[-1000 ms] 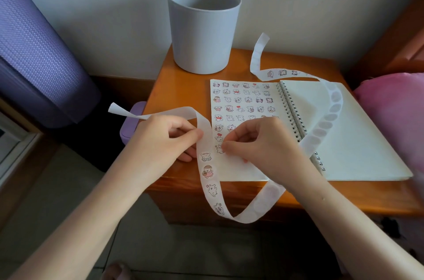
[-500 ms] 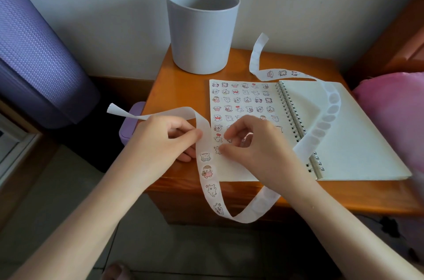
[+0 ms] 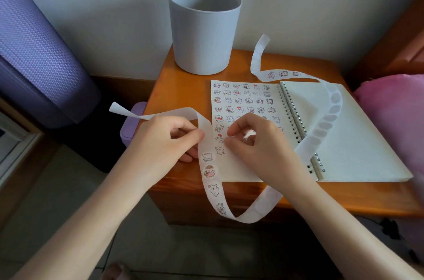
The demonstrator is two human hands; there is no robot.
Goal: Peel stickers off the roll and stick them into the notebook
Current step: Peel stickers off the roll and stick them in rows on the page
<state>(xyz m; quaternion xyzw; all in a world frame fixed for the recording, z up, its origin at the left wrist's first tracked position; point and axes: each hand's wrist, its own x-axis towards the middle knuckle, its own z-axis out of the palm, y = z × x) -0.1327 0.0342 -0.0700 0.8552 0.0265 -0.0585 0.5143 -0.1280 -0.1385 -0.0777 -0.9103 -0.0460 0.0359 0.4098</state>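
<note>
An open spiral notebook [image 3: 358, 142] lies on the wooden bedside table [image 3: 183, 87]. Its left page carries several rows of small cartoon stickers. A long white sticker strip [image 3: 210, 174] loops from my left hand over the table's front edge and back across the right page. My left hand [image 3: 165, 139] pinches the strip just left of the page. My right hand [image 3: 257, 142] hovers over the lower left page and pinches a peeled sticker [image 3: 249, 135] between thumb and forefinger.
A grey bucket [image 3: 204, 29] stands at the table's back left. A purple rolled mat [image 3: 34, 50] leans at the left, and a small purple bin [image 3: 130, 123] sits beside the table. Pink bedding [image 3: 394, 105] lies at the right.
My right hand has lifted slightly up the page from the strip's edge, now holding a sticker clear of the strip. My left hand has stayed put on the strip.
</note>
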